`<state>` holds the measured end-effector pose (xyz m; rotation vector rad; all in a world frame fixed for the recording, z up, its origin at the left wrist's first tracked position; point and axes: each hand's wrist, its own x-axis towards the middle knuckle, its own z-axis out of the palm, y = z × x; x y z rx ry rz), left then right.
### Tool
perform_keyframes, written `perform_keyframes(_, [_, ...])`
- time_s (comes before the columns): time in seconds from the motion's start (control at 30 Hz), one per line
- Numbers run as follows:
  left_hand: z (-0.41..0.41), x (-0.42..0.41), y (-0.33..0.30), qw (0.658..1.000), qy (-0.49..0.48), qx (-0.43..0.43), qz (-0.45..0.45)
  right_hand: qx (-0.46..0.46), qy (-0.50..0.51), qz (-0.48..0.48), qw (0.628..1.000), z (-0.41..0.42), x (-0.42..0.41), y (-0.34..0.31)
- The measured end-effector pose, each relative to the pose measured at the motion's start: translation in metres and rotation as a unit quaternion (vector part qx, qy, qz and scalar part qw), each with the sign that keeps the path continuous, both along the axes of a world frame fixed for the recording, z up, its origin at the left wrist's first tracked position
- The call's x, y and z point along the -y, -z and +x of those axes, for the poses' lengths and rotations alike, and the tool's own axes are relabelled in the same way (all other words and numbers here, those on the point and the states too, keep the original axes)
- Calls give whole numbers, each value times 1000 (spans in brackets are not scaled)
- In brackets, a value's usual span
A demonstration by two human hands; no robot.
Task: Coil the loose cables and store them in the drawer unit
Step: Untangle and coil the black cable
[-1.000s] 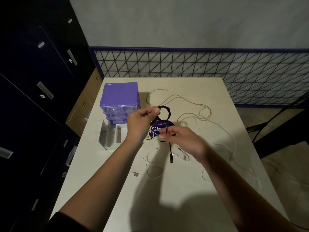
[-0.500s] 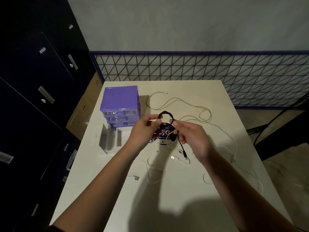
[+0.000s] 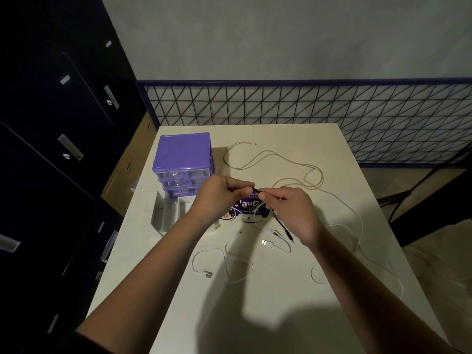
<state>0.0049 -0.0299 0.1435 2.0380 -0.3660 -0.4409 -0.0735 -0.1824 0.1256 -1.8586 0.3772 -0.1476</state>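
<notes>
My left hand [image 3: 219, 195] and my right hand [image 3: 293, 213] meet above the table's middle and both pinch a black cable [image 3: 279, 224]. Its coil is mostly hidden between my fingers, and its loose end with a plug hangs down by my right wrist. The purple drawer unit [image 3: 184, 157] stands at the table's far left. One clear drawer [image 3: 168, 215] lies pulled out on the table in front of it. Several white cables [image 3: 275, 159] sprawl loose over the table, one with a USB plug [image 3: 265, 243] near my right hand.
A round purple disc with white lettering [image 3: 251, 209] lies under my hands. The pale table [image 3: 281, 302] ends at a dark wire-grid fence [image 3: 306, 106] behind. Dark locker doors [image 3: 51, 123] stand to the left, and a black stand [image 3: 413, 195] to the right.
My hands have drawn closer together with the black cable. The coil has tightened between my fingers and the dangling end has shifted right and lower.
</notes>
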Motion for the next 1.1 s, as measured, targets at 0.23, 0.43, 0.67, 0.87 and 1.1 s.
perform_keyframes(0.23, [2,-1,4,994,-75,-29,-79,-49,-16,30,998,-3,6,9])
perform_keyframes(0.43, [-7,-2,2,986,-66,-112,-106,-19,49,-56,997,4,15,13])
perform_keyframes(0.67, [-9,1,1,988,-63,-87,-109,53,83,279,955,5,0,3])
perform_keyframes(0.87, [-11,1,4,992,-70,-28,-106,-21,85,266,960,4,-1,4])
perform_keyframes(1.1, [-12,3,7,992,-68,-13,-110,-30,82,379,921,3,0,3])
